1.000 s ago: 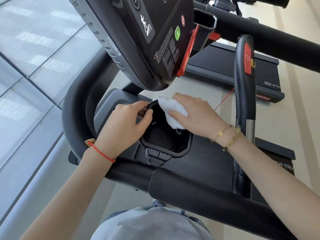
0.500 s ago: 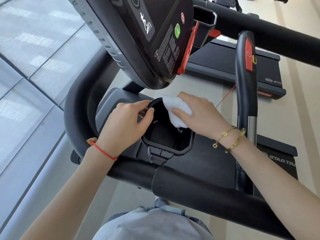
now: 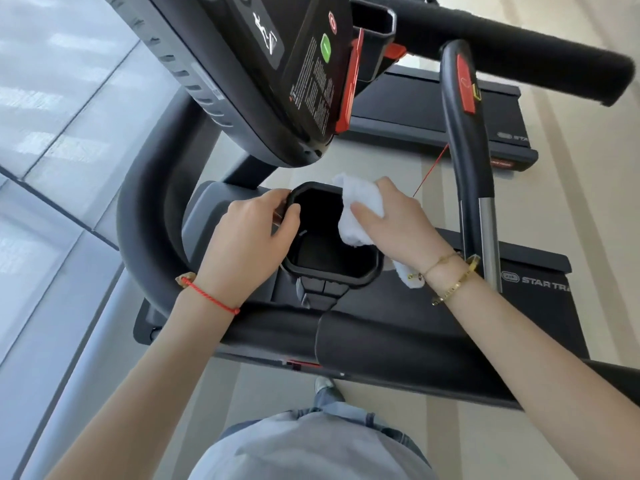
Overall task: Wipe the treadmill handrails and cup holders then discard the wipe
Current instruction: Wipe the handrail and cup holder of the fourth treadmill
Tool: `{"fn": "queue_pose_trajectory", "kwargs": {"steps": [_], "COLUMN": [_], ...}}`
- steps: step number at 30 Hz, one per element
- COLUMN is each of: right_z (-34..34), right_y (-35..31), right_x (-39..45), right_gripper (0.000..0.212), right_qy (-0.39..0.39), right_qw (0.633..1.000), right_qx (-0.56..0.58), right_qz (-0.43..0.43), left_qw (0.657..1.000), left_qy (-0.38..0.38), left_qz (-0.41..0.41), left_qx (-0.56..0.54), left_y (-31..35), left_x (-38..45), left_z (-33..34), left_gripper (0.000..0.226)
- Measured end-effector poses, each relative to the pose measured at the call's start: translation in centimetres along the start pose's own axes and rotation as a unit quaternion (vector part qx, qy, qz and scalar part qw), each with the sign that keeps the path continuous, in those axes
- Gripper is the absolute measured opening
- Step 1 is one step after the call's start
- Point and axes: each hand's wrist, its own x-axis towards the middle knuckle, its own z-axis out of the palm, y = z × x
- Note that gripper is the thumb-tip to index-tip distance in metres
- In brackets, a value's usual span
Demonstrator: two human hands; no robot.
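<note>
The white wipe (image 3: 358,216) is pressed against the cup holder (image 3: 332,275) rim under closed right-hand fingers (image 3: 367,211), while the opposite rim is gripped by the left hand (image 3: 249,237).

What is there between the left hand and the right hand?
In the head view, the dark open mouth of the cup holder lies between them. The left hand grips its left rim; the right hand presses the white wipe on its right rim.

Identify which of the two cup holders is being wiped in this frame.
The near cup holder, left of the console: the left hand grips its rim and the right hand presses the white wipe against it. The far cup holder is untouched.
</note>
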Motion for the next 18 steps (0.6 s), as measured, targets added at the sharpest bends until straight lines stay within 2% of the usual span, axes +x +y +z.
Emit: {"fn": "queue_pose_trajectory", "kwargs": {"steps": [10, 18], "right_z": [1.6, 0.5], "right_y": [0.6, 0.5], "right_x": [-5.0, -2.2], "right_gripper": [0.037, 0.032], "right_qy": [-0.023, -0.015], "right_qw": [0.994, 1.0], "right_qx": [0.059, 0.003], "right_qz": [0.094, 0.026], "left_qw": [0.998, 0.998], "left_qy": [0.016, -0.003], "left_qz": [0.025, 0.038], "left_qx": [0.052, 0.05], "left_y": [-0.1, -0.2], "left_x": [-0.2, -0.4], "left_z": [0.3, 0.1], "left_gripper": [0.029, 0.028]}}
